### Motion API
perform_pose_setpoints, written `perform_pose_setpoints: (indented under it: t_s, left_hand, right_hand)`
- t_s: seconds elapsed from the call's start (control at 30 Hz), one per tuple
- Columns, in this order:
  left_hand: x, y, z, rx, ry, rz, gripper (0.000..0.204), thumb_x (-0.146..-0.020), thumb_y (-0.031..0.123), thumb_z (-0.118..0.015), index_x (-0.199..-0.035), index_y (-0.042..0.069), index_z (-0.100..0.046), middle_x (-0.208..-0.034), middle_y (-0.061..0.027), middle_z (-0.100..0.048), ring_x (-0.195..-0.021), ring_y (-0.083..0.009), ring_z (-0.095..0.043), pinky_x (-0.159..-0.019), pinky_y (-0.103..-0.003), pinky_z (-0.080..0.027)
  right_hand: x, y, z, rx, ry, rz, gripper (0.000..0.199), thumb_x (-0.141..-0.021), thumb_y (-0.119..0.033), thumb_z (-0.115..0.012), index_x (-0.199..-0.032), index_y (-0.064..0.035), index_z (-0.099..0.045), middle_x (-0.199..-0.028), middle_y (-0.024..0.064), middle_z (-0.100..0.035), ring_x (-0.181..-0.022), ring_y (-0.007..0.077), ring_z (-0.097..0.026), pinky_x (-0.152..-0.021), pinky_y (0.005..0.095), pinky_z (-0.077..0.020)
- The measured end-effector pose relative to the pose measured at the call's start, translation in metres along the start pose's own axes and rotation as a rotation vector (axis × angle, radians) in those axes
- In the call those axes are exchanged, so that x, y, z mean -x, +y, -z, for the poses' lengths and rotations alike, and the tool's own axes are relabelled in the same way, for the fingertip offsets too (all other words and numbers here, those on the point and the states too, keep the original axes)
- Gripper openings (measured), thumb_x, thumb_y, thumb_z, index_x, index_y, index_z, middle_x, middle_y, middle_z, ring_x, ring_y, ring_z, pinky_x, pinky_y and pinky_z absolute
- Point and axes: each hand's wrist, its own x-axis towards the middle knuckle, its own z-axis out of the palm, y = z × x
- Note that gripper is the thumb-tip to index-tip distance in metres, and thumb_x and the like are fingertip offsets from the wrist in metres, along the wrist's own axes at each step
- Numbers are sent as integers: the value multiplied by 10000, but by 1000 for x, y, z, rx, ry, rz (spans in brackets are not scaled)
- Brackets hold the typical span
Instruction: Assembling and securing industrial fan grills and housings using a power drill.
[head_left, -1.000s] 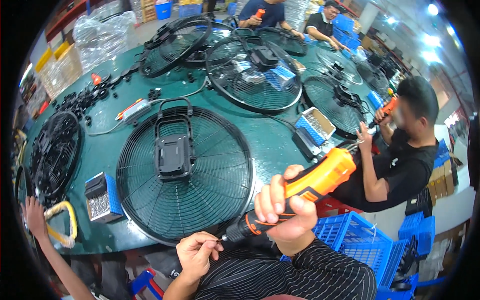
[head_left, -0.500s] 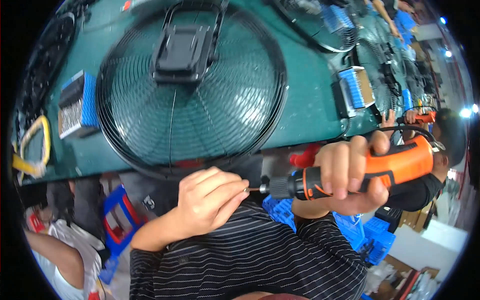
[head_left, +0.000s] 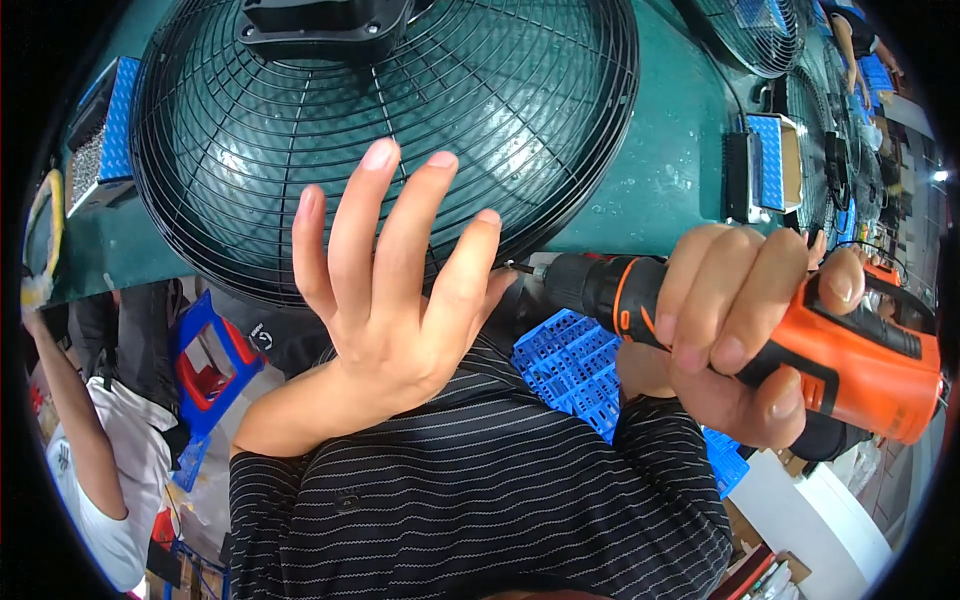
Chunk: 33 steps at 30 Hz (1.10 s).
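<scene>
At three o'clock, the right hand (head_left: pixel 750 310) is wrapping its fingers around an orange driver (head_left: pixel 870 375); at nine, the left hand (head_left: pixel 385 335) is holding its fingers spread near the eleven-o'clock fan guard (head_left: pixel 330 120).

item: shirt (head_left: pixel 480 500), near-black; it is covering the torso. pattern: thin pale stripes, broken like stitching, are running across the front in close rows and are bending with the folds. marking: one small dark patch (head_left: pixel 347 500) is sitting on the wearer's left side, its detail showing too small to read. left sleeve (head_left: pixel 265 500), right sleeve (head_left: pixel 665 450): both are repeating the striped cloth and are ending near the elbow. left hand (head_left: pixel 395 300), right hand (head_left: pixel 745 300): both are going bare, nails showing short.
</scene>
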Motion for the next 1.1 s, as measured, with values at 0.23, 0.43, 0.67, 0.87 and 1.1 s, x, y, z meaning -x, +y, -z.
perform_pose_setpoints:
  t_s: [0.23, 0.43, 0.67, 0.87, 1.1]
  left_hand:
    - [-3, -6, 5, 107, -116, -26, 551, -753, 400, -770, -1170, 65, -637, -1275, -168, -598, -1235, -379, -524, -1036, -508, -398]
    - [3, -16, 25, -50, -210, -24, 703, -753, 455, -746, -1276, 11, -595, -1253, -168, -568, -1153, -352, -543, -1021, -512, -409]
    - [9, -17, 24, 16, -211, 21, 715, -679, 357, -802, -1264, 15, -576, -1257, -154, -535, -1163, -353, -508, -1014, -508, -381]
    - [7, -15, 25, 85, -228, 67, 761, -554, 208, -851, -1244, 32, -581, -1269, -149, -516, -1162, -348, -488, -988, -488, -360]
    - [9, -22, 23, 126, -209, 40, 760, -549, 235, -844, -1237, 38, -589, -1241, -144, -533, -1133, -343, -507, -979, -492, -364]
  right_hand:
    - [-16, -1, 10, 15, -162, -192, 574, -920, -245, -626, -1389, -35, -371, -828, 27, -538, -624, 129, -543, -609, 292, -472]
    - [-41, -5, 16, 52, -380, -396, 569, -975, -263, -567, -1440, -34, -332, -869, 33, -530, -696, 144, -538, -659, 307, -440]
    - [-40, 8, 5, 41, -367, -336, 577, -986, -263, -527, -1455, -4, -315, -886, 42, -531, -706, 148, -534, -667, 305, -441]
    - [-39, -2, 0, 135, -413, -329, 594, -954, -241, -581, -1436, -10, -321, -859, 43, -533, -673, 147, -541, -641, 298, -448]
    - [-11, -2, -22, 153, -183, -202, 523, -917, -234, -625, -1331, -42, -370, -835, 59, -534, -645, 147, -555, -609, 290, -456]
